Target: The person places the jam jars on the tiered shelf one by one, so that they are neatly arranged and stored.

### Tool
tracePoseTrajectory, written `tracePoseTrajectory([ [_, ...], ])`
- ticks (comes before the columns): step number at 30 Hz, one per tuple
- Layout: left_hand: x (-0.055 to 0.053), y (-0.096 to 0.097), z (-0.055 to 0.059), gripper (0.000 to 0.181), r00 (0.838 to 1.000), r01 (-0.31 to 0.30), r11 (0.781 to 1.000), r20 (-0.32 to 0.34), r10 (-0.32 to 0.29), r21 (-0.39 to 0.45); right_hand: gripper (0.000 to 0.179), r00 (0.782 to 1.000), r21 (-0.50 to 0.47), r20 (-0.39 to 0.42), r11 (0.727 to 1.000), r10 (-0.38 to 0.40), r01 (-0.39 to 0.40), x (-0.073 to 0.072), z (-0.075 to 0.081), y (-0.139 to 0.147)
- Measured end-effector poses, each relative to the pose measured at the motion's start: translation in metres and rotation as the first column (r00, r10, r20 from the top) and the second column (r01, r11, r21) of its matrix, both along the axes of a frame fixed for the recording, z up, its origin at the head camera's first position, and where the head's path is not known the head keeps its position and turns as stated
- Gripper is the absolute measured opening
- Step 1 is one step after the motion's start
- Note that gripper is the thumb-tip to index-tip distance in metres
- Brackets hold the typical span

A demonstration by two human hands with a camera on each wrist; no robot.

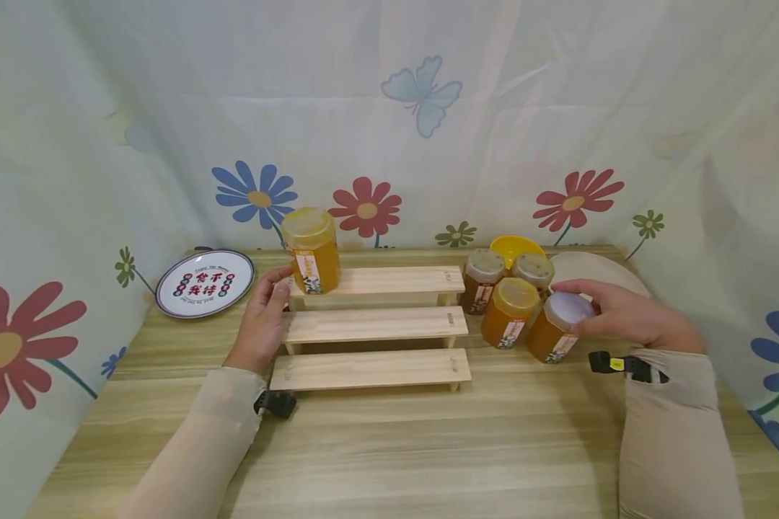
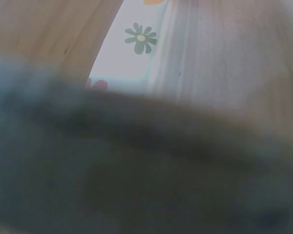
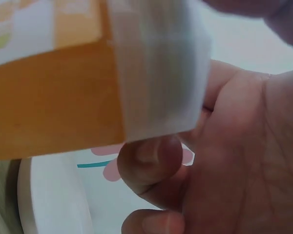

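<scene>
A three-step wooden rack (image 1: 373, 324) stands mid-table. On the left end of its top step is an amber honey jar (image 1: 317, 259) with a yellowish lid. My left hand (image 1: 260, 324) holds the rack at that end, its fingertips close to the jar. At the right, my right hand (image 1: 630, 317) grips a honey jar (image 1: 552, 339) by its whitish lid. In the right wrist view, fingers bend around the lid (image 3: 161, 73) of this tilted jar. Beside it stand a yellow-lidded honey jar (image 1: 503, 324) and two darker jars, one (image 1: 477, 288) near the rack.
An oval plate (image 1: 172, 288) with red lettering leans at the back left. Behind the jars are a yellow bowl (image 1: 516, 246) and a pale round plate (image 1: 597, 270). Flowered cloth (image 1: 389, 144) encloses the table's back and sides. A dark blur covers most of the left wrist view.
</scene>
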State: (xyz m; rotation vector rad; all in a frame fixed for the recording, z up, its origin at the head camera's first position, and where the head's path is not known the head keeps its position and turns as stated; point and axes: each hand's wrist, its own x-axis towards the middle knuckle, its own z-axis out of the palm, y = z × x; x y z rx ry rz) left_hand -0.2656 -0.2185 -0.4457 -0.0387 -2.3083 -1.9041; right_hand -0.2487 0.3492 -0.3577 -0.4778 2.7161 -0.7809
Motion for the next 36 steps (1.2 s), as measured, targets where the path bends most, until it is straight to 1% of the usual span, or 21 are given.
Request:
tracePoseTrajectory([
  [4,0.001,0.000,0.000,0.049,1.000,0.000,1.000,-0.012,0.000,-0.009,0.074,1.000,0.042,-0.027,0.999,-0.016,0.017,-0.003,-0.003,-0.003],
  [7,0.001,0.000,0.000,0.049,1.000,0.004,1.000,-0.021,-0.004,-0.012,0.074,0.999,0.029,-0.041,0.999,-0.027,0.028,-0.004,-0.003,-0.002],
  [11,0.000,0.001,0.000,0.048,1.000,0.008,1.000,-0.021,-0.008,-0.001,0.077,0.999,-0.009,-0.016,0.999,-0.047,0.047,-0.002,-0.001,0.000],
  [14,0.000,0.001,-0.001,0.048,1.000,0.014,1.000,-0.018,-0.014,0.004,0.076,0.997,-0.008,-0.034,0.998,-0.064,0.064,0.004,0.005,-0.001],
  [16,0.000,0.001,-0.001,0.049,1.000,0.017,1.000,-0.019,-0.017,0.004,0.074,0.995,0.002,-0.068,0.997,-0.074,0.074,0.009,0.012,-0.003],
  [21,-0.001,0.000,-0.001,0.049,1.000,0.016,1.000,-0.020,-0.016,-0.004,0.069,0.988,-0.037,-0.133,0.997,-0.073,0.069,0.025,0.029,-0.008],
  [24,0.000,-0.001,-0.001,0.049,1.000,0.016,1.000,-0.018,-0.016,-0.005,0.068,0.985,-0.091,-0.164,0.995,-0.055,0.040,0.034,0.036,-0.012],
  [27,0.000,-0.001,-0.001,0.049,1.000,0.015,1.000,-0.022,-0.015,-0.001,0.068,0.981,-0.157,-0.191,0.988,-0.028,-0.003,0.040,0.039,-0.018],
  [32,-0.001,-0.001,-0.001,0.049,1.000,0.016,1.000,-0.024,-0.016,-0.005,0.069,0.966,-0.270,-0.259,0.960,0.003,-0.075,0.046,0.042,-0.030],
  [36,-0.001,-0.001,-0.001,0.050,1.000,0.008,1.000,-0.026,-0.009,-0.028,0.069,0.946,-0.350,-0.323,0.932,-0.029,-0.091,0.048,0.044,-0.046],
])
